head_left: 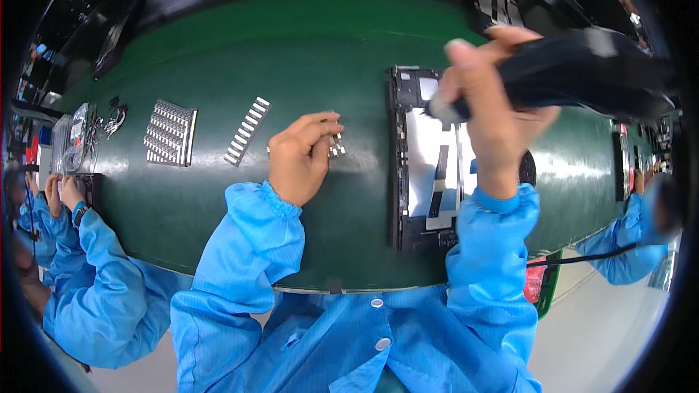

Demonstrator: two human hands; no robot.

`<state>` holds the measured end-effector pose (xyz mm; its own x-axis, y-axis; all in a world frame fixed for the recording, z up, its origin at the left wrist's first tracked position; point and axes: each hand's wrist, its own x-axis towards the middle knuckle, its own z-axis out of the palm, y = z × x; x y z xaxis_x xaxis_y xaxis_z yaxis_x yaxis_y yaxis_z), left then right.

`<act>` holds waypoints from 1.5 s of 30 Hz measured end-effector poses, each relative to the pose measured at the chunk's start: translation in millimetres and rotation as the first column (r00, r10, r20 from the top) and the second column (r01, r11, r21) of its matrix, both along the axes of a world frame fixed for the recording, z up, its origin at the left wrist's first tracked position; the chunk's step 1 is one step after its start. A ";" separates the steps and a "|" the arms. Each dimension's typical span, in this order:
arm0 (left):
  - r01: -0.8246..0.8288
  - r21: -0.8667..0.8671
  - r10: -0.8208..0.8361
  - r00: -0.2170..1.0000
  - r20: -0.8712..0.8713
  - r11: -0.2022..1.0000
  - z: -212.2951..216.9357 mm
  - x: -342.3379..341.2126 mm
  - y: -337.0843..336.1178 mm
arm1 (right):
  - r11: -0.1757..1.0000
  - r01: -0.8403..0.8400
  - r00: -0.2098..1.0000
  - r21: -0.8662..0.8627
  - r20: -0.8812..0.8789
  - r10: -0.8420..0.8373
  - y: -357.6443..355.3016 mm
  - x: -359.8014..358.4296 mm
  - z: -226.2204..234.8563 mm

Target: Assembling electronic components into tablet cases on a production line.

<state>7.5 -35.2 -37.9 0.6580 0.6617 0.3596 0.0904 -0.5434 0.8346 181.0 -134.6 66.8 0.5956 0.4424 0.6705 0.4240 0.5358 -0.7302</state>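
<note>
My right hand (pixel 491 105), smeared by motion, is closed around a black handheld tool (pixel 582 76) with a pale tip. It is above a flat device chassis (pixel 397 175), black-framed with silvery panels, which lies on the green table. The blur hides the tool's exact kind and whether its tip touches the chassis. My left hand (pixel 300 156) rests on the table left of the chassis, fingers curled around small silvery metal pieces (pixel 336 147). Part of these is hidden under the fingers.
A narrow strip of white pads (pixel 246 132) and a dark sheet with rows of pale pieces (pixel 171 133) lie to the left. Beyond are thin cables (pixel 115 120). Co-workers in blue sleeves (pixel 102 276) sit at both sides. A black round object (pixel 527 169) is by my right wrist.
</note>
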 end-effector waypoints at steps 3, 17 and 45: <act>-0.012 0.074 0.010 1.000 0.021 0.997 -0.3 7.8 2.2 | 0.976 0.218 0.962 0.026 0.164 -0.220 -35.5 34.5 14.6; 0.574 0.520 -0.618 0.779 -0.107 0.632 32.5 11.7 -121.3 | 0.669 0.710 0.699 -0.220 0.094 -0.709 -176.6 141.7 -35.7; 0.087 0.642 0.059 0.978 -0.202 0.762 33.4 181.8 21.8 | 0.655 0.740 0.672 -0.153 0.215 -0.709 -188.9 195.7 -55.5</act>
